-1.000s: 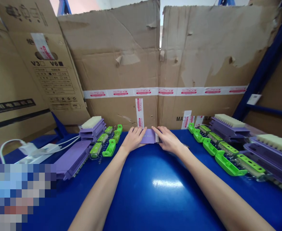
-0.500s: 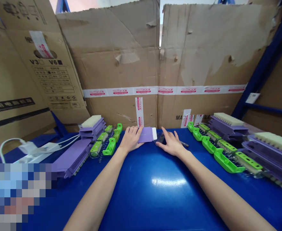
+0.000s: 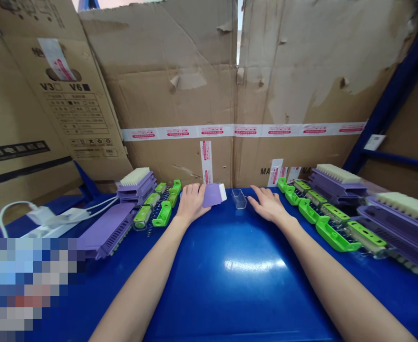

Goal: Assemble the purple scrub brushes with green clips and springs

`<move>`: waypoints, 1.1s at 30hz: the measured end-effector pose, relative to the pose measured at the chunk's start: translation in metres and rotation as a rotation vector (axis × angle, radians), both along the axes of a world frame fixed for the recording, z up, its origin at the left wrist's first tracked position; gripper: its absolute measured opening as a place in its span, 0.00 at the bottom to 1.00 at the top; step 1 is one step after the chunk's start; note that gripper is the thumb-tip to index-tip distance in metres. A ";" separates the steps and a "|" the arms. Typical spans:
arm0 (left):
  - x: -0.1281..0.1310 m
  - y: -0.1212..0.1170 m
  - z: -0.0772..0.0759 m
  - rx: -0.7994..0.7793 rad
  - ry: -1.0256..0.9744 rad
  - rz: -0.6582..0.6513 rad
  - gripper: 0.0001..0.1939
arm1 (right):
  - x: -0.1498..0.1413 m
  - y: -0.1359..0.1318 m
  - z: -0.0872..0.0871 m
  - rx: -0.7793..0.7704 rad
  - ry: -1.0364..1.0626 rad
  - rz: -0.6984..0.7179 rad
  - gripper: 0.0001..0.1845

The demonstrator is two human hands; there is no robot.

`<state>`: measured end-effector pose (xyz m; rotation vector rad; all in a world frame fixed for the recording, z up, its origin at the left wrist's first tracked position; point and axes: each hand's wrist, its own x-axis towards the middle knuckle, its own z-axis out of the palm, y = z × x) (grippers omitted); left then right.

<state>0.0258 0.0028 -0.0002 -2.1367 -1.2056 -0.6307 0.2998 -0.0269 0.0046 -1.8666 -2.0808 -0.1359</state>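
Note:
On the blue tabletop, my left hand (image 3: 191,203) is closed on the left end of a flat purple piece (image 3: 213,195), which has a white right end. A small clear plastic box (image 3: 239,199) stands between the two hands, touched by neither as far as I can see. To its right, my right hand (image 3: 267,204) rests low over the table with fingers stretched out and apart. What lies under that palm is hidden.
Green holders (image 3: 162,213), springs and purple brush blocks (image 3: 105,230) line the left side. More green holders (image 3: 335,235) and purple brush blocks (image 3: 401,228) fill the right. A white power strip (image 3: 57,222) lies far left. Cardboard (image 3: 180,104) walls the back.
My right hand has moved right, off the clear box, which now shows fully. The dark items near that hand are no longer visible. The purple piece has shifted slightly left with my left hand.

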 end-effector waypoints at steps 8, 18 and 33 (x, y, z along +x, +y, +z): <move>0.011 -0.006 0.004 0.010 0.094 0.005 0.35 | 0.019 0.001 0.001 -0.128 -0.056 -0.134 0.13; 0.034 -0.011 0.028 -0.119 0.029 -0.038 0.28 | 0.011 0.002 0.015 0.185 0.127 -0.109 0.15; 0.060 0.010 0.042 -0.507 -0.162 0.005 0.17 | -0.007 -0.006 0.032 0.217 0.350 0.284 0.10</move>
